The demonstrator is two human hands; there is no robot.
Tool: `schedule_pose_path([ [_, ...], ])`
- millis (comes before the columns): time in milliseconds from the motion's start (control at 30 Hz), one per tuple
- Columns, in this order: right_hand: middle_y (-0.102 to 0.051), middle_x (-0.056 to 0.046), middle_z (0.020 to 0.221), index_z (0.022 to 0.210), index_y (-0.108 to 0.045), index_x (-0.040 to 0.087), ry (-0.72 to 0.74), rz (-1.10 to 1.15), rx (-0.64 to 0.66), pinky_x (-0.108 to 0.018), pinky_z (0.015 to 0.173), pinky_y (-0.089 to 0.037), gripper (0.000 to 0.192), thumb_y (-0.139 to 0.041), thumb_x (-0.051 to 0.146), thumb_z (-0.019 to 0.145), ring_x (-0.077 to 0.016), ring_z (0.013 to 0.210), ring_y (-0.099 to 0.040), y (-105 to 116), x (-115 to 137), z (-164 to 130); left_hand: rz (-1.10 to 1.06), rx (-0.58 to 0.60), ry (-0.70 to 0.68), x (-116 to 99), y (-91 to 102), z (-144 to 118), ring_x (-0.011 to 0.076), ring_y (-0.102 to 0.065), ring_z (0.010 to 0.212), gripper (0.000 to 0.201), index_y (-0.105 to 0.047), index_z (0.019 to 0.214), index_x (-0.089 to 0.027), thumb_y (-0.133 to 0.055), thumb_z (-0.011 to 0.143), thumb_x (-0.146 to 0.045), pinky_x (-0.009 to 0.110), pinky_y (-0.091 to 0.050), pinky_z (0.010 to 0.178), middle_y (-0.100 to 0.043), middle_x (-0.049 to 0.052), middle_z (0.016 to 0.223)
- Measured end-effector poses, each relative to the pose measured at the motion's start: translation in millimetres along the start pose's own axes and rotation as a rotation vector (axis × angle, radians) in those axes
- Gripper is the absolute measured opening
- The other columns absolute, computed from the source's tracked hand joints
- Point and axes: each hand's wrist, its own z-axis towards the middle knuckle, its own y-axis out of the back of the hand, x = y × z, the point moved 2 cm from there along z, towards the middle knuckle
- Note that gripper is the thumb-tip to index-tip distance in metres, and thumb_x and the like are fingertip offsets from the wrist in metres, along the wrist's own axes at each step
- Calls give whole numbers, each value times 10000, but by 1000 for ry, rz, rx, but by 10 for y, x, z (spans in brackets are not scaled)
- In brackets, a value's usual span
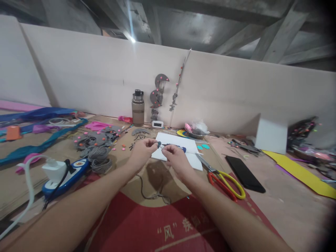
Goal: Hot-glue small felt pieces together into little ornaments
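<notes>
Both arms stretched fwd; left hand [141, 151] & right hand [175, 158] pinch small grey bead [159, 143] btwn fingertips.

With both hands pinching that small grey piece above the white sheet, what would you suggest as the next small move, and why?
Probably lower it onto the white sheet. The left hand and right hand pinch the small grey piece between fingertips in mid-air, just above the sheet, so setting it down looks steadier.

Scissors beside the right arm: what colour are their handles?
One scissors handle is red, the other yellow, clear in the head view.
</notes>
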Motion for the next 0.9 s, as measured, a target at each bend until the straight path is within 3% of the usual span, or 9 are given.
schedule_pose_path([
  [133,-546,17,690,730,-585,188,207,-376,-134,-252,586,-355,105,-563,287,754,-118,626,-450,102,65,25,44,62,31,24,-16,5,44,-317,431,270,-624,798,-116,-634,672,-354,186,-244,416,-483,-46,544],
  [333,-586,-8,767,792,-634,197,410,-559,-173,-264,649,-374,82,-565,241,783,-133,685,-492,149,146,-11,81,122,68,-7,-48,-22,45,-321,439,296,-625,789,-106,-659,638,-358,191,-239,420,-498,-38,558],
  [533,-626,-21,793,793,-645,210,427,-671,-153,-277,673,-387,90,-565,250,799,-152,726,-528,137,180,-13,109,138,87,-42,-51,-51,52,-327,432,290,-636,792,-113,-644,649,-365,196,-244,421,-488,-42,544],
  [900,-647,-34,842,803,-652,214,401,-783,-163,-288,724,-410,104,-568,274,804,-170,796,-573,136,149,2,252,161,-29,-58,-48,-58,84,-431,523,194,-653,752,-126,-580,666,-284,205,-308,505,-580,-12,621],
])
